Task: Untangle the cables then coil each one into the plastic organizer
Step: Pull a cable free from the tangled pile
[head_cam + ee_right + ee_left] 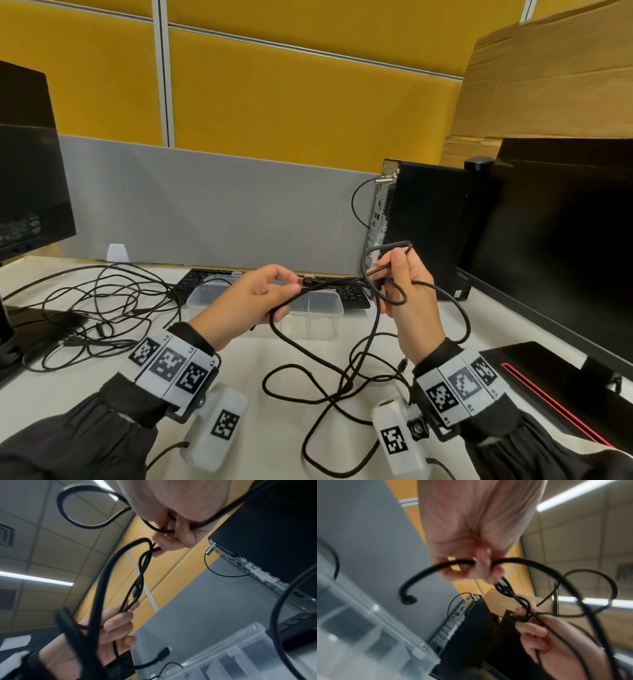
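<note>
A thick black cable (329, 373) hangs in loops from both hands down onto the white desk. My left hand (260, 301) pinches a strand of it (458, 563) with curled fingers, just in front of the clear plastic organizer (322, 305). To the right and slightly higher, my right hand (407, 291) grips a loop of the same cable (154, 527). A thinner knotted stretch (139, 582) runs taut between the two hands. A plug end (164, 653) dangles below. More thin black cables (102, 308) lie tangled at the left of the desk.
A black keyboard (191, 281) lies behind the organizer against the grey partition. A black desktop computer (424, 226) stands at the back right beside a monitor (561, 246). Another monitor (30, 192) stands at the left. A dark laptop (561, 387) lies at the right front.
</note>
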The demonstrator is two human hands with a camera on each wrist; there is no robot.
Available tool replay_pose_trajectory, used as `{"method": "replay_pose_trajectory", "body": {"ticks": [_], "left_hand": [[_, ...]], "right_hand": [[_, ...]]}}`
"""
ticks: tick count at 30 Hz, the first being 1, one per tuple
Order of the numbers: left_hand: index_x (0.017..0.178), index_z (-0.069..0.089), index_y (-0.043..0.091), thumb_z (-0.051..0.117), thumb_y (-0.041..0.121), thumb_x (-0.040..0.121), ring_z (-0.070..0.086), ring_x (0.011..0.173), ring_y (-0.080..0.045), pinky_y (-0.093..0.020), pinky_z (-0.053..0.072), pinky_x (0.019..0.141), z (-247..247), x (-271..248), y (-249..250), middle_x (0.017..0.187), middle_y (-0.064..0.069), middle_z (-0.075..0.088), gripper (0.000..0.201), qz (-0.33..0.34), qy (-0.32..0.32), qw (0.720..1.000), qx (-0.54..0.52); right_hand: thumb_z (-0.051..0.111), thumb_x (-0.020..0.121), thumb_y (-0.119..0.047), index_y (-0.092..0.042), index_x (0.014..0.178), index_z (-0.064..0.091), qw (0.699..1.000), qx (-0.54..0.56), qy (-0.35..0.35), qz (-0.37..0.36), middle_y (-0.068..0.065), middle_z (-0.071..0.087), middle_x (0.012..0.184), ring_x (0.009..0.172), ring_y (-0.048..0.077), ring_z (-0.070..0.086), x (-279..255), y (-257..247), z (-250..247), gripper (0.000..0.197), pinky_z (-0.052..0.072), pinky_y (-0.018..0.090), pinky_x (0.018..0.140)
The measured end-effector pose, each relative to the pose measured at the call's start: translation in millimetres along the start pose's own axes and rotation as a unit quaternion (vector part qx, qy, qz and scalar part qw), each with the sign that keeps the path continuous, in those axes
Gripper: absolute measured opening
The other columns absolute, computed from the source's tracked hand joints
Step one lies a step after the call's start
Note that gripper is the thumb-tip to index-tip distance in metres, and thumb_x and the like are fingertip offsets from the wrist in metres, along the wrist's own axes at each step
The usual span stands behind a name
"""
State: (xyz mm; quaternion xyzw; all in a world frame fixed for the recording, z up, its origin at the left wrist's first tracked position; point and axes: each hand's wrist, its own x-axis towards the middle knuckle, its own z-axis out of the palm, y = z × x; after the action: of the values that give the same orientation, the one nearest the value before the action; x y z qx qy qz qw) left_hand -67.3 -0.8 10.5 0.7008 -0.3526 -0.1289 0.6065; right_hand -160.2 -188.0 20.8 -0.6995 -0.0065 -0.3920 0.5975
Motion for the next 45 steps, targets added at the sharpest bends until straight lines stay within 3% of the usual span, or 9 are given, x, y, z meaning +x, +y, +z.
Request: {"method": "replay_pose_trajectory", "body": {"ticks": [7,12,16,22,26,29,34,41,45], "left_hand": [[0.093,0.061,0.023,0.064,0.043,0.075,0.036,0.051,-0.006,-0.016,0.030,0.052,3,-2,-2,0.054,0.009,0.042,0.027,0.124,0.051,0.977,0.163],[0.104,0.064,0.021,0.034,0.054,0.091,0.057,0.080,-0.006,-0.019,0.046,0.072,-3,0,-9,0.089,0.008,0.062,0.046,0.225,0.061,0.888,0.397],[0.092,0.065,0.017,0.018,0.057,0.090,0.053,0.068,-0.010,-0.028,0.048,0.062,-3,0,-13,0.075,0.007,0.053,0.062,0.245,0.071,0.854,0.454],[0.088,0.073,0.021,0.058,0.024,0.090,0.056,0.075,0.005,-0.006,0.039,0.065,1,3,-7,0.070,0.020,0.057,0.015,0.202,0.074,0.926,0.309],[0.076,0.070,0.028,0.072,0.025,0.080,0.063,0.073,-0.006,-0.015,0.048,0.066,-7,7,-8,0.076,0.005,0.070,0.005,0.152,0.085,0.964,0.200],[0.075,0.068,0.029,0.069,0.043,0.074,0.061,0.071,-0.014,-0.024,0.047,0.068,-17,7,-14,0.076,-0.002,0.068,0.014,0.129,0.077,0.978,0.145],[0.070,0.063,0.023,0.067,0.019,0.085,0.052,0.060,-0.013,-0.012,0.042,0.054,-29,4,-28,0.068,-0.013,0.060,0.017,0.099,0.099,0.974,0.180],[0.111,0.051,0.033,0.062,0.029,0.085,0.055,0.069,-0.013,-0.027,0.051,0.062,-31,13,-9,0.110,-0.001,0.056,0.028,-0.083,-0.025,0.915,0.394],[0.102,0.056,0.032,0.065,0.050,0.079,0.048,0.070,-0.002,-0.020,0.039,0.063,-18,12,-1,0.092,0.013,0.054,0.031,-0.073,-0.039,0.927,0.365]], "right_hand": [[0.031,0.101,-0.020,-0.003,0.087,0.049,1.000,-0.007,-0.018,0.002,0.006,0.050,0.062,0.045,0.000,0.052,0,1,2,0.029,0.037,0.012,0.040],[0.033,0.101,-0.025,-0.008,0.085,0.050,0.999,-0.007,-0.023,0.037,0.008,0.055,0.066,0.045,0.000,0.049,-1,4,0,0.029,0.033,0.014,0.037],[0.034,0.101,-0.025,-0.009,0.084,0.049,0.998,-0.006,-0.031,0.047,0.015,0.066,0.074,0.046,0.002,0.052,-1,4,1,0.028,0.036,0.015,0.038],[0.033,0.101,-0.020,-0.004,0.088,0.050,0.997,0.006,-0.062,0.045,0.008,0.069,0.070,0.052,0.010,0.056,0,3,0,0.026,0.041,0.016,0.041],[0.035,0.101,-0.021,-0.003,0.089,0.051,0.996,-0.008,-0.076,0.037,0.019,0.067,0.078,0.041,0.012,0.049,5,-2,-9,0.027,0.041,0.018,0.039],[0.035,0.101,-0.019,-0.010,0.084,0.049,0.999,0.029,0.007,0.038,0.005,0.062,0.061,0.041,0.012,0.047,18,-1,-26,0.024,0.036,0.017,0.033],[0.032,0.098,-0.025,-0.021,0.074,0.040,0.980,0.114,0.148,0.072,-0.004,0.041,0.054,0.038,0.006,0.036,43,9,-76,0.025,0.027,0.014,0.033],[0.033,0.099,-0.012,-0.010,0.081,0.052,0.983,-0.042,-0.112,0.136,0.006,0.062,0.064,0.058,0.018,0.057,45,-15,-83,0.026,0.044,0.025,0.054],[0.045,0.098,-0.026,-0.012,0.083,0.054,0.875,-0.364,-0.247,0.201,0.003,0.066,0.080,0.059,0.007,0.060,28,-6,-73,0.022,0.041,0.018,0.050]]}}
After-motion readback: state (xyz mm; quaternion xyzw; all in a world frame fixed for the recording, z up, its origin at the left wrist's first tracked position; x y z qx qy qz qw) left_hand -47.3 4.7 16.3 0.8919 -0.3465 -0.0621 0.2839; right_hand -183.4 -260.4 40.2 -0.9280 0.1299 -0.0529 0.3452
